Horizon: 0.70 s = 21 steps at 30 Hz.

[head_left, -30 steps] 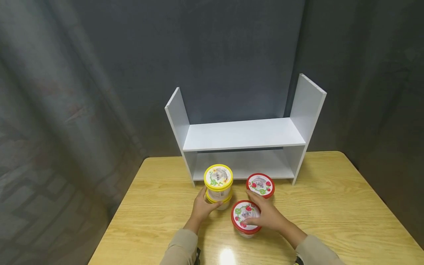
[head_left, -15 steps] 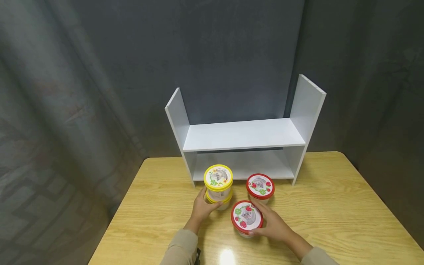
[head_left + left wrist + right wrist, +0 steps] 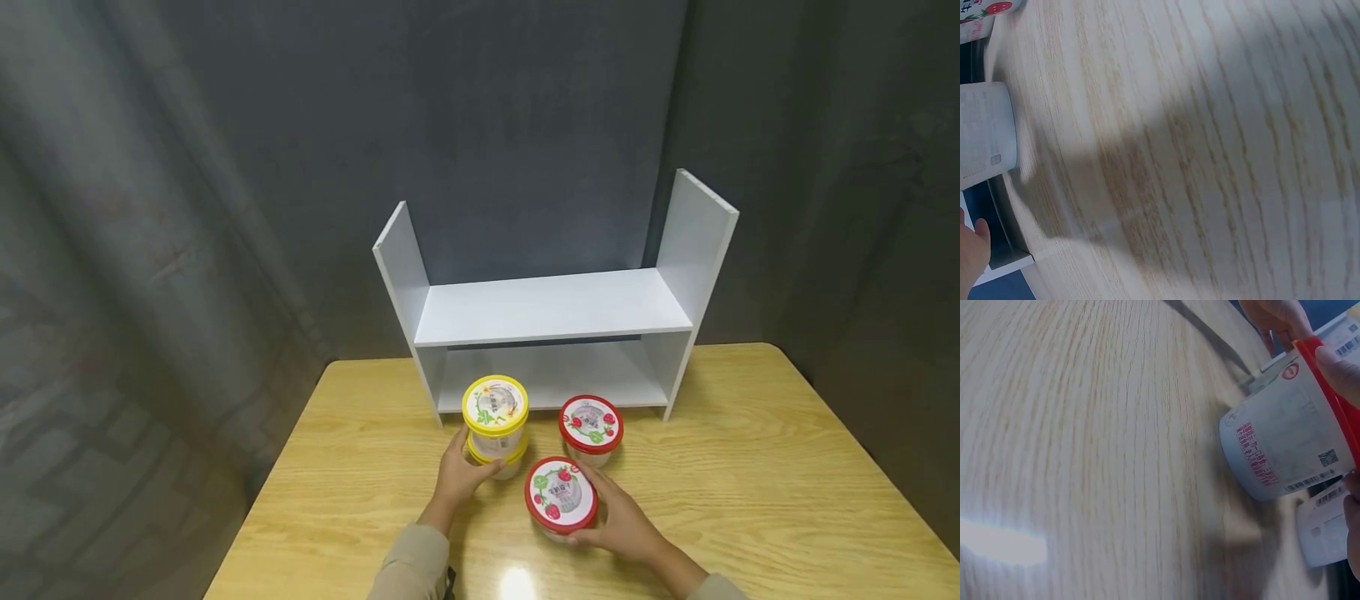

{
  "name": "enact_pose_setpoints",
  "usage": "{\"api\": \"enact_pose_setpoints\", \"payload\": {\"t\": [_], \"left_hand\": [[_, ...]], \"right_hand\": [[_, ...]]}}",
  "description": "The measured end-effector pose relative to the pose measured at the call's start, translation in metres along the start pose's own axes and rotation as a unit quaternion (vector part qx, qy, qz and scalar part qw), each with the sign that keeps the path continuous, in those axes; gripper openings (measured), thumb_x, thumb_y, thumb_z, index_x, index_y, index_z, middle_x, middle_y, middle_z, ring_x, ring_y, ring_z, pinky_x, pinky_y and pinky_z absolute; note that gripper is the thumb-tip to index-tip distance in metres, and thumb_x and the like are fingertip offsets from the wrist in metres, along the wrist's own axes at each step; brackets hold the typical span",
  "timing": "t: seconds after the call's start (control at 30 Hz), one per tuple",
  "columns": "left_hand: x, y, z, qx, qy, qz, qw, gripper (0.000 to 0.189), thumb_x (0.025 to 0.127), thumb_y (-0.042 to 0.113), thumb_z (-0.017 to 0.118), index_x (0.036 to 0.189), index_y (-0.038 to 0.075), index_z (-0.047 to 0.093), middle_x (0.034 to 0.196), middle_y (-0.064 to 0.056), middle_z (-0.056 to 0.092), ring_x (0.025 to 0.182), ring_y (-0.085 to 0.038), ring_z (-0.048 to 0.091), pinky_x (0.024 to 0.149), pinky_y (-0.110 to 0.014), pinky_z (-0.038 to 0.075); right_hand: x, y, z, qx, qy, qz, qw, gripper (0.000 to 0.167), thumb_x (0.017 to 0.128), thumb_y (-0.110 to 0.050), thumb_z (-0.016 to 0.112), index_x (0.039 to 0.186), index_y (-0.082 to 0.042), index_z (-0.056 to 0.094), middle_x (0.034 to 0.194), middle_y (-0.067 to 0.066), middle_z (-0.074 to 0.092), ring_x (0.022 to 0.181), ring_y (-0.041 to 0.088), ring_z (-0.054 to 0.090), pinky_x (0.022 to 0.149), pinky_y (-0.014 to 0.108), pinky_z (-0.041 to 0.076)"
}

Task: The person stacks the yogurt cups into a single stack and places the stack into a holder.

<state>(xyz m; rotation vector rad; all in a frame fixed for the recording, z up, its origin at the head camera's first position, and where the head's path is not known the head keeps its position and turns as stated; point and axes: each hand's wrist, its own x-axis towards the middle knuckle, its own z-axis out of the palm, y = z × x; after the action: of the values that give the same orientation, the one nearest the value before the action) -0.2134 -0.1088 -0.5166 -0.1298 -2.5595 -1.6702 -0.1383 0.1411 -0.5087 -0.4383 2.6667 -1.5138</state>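
Two yellow-lidded tubs stand stacked left of centre in the head view, the upper tub [image 3: 495, 405] directly on the lower tub [image 3: 512, 468]. My left hand [image 3: 456, 479] holds the stack near the lower lid, thumb in front and fingers along the left side. To the right, my right hand [image 3: 624, 518] grips a red-lidded tub [image 3: 561, 495] by its right side, thumb at the near rim and fingers at the far rim. That tub's white printed wall [image 3: 1285, 428] fills the right part of the right wrist view. Just behind it stands a second red-lidded tub [image 3: 591, 422].
A white two-tier shelf [image 3: 555, 307] with raised side panels stands behind the tubs, its lower front edge close to the stack. The wooden table [image 3: 750, 467] extends to both sides. Dark curtains [image 3: 540, 125] hang behind and beside it.
My right hand has drawn back from over the red lids to the right side of the near tub, uncovering both lids. My left hand stays at the yellow-lidded stack.
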Motion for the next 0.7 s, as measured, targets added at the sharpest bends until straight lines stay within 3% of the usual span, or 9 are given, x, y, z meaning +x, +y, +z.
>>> {"api": "enact_pose_setpoints", "payload": {"t": [0.7], "left_hand": [[0.0006, -0.0021, 0.0016, 0.001, 0.008, 0.009, 0.9999, 0.089, 0.058, 0.030, 0.078, 0.130, 0.001, 0.034, 0.131, -0.019, 0.034, 0.121, -0.036, 0.027, 0.098, -0.051, 0.020]], "right_hand": [[-0.0021, 0.0012, 0.0088, 0.019, 0.035, 0.002, 0.9992, 0.101, 0.050, -0.038, 0.080, 0.133, -0.005, 0.032, 0.133, 0.022, 0.029, 0.119, 0.040, 0.028, 0.093, 0.057, 0.024]]}}
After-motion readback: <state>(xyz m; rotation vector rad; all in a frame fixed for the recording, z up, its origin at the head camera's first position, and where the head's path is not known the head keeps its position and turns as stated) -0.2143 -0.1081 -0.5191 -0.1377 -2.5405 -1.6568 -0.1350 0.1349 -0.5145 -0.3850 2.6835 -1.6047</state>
